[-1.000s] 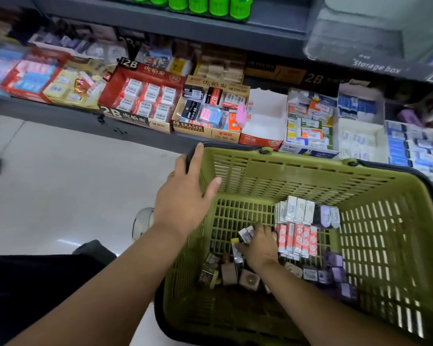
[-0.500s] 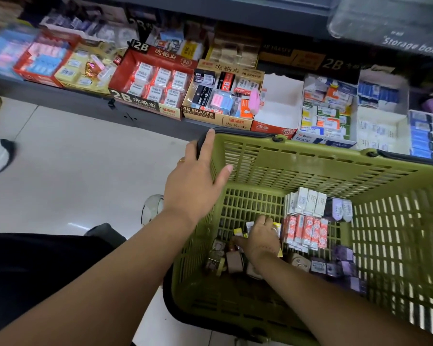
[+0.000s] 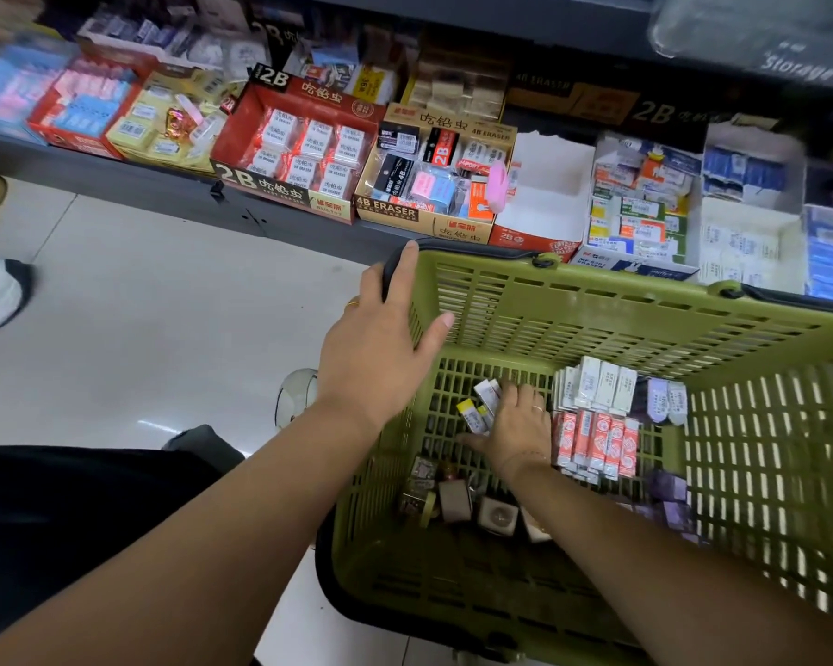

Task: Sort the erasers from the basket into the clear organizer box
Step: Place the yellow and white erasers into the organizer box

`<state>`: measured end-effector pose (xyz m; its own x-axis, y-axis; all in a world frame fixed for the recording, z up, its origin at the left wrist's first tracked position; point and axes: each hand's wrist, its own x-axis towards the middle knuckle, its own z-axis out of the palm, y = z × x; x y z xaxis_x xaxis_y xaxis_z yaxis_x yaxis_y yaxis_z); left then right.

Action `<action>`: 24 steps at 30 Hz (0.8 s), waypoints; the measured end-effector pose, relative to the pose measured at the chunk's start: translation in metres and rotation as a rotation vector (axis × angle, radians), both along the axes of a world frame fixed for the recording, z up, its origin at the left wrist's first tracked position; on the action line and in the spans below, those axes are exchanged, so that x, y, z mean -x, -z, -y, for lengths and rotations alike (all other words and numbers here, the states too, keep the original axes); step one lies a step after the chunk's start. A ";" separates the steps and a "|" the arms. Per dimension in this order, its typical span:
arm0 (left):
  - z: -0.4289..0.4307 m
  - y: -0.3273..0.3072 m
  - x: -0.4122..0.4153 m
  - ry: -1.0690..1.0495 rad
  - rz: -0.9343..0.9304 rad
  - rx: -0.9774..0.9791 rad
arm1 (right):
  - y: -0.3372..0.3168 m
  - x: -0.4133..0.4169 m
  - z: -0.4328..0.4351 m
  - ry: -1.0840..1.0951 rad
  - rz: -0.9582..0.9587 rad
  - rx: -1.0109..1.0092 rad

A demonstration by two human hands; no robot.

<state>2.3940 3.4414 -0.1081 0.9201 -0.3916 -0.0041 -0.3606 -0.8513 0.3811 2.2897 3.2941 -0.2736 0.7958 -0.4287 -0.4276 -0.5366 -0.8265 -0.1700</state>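
Resting flat on the corner rim of the green basket (image 3: 645, 300) with the left hand (image 3: 381, 348), fingers straight, thumb inside the wall. Reaching down to the basket floor with the right hand (image 3: 520, 425), pinching a few small erasers (image 3: 484, 401) between thumb and fingers. Just beside that hand, to its right: packed rows of erasers (image 3: 597, 425).

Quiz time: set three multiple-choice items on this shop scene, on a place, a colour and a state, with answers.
1. Where does the left hand rest? A. basket rim B. shelf C. floor
2. What colour is the basket? A. red B. green C. blue
3. What does the right hand do? A. hangs idle B. holds small erasers in the basket C. presses the shelf
Answers: 1 A, it lies over the rim; 2 B, its slatted walls are green; 3 B, its fingers pinch packs down inside.
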 end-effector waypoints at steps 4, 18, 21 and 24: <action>0.002 -0.001 -0.001 0.005 0.007 -0.009 | 0.005 0.001 0.002 0.063 0.028 -0.044; 0.001 0.000 0.000 -0.001 0.003 -0.030 | -0.002 -0.011 0.000 -0.036 -0.106 -0.173; 0.000 0.001 -0.001 -0.004 0.006 -0.029 | -0.007 -0.008 -0.003 -0.015 -0.124 -0.213; 0.000 0.003 -0.002 0.004 0.001 -0.039 | -0.017 -0.002 -0.002 0.038 -0.075 -0.391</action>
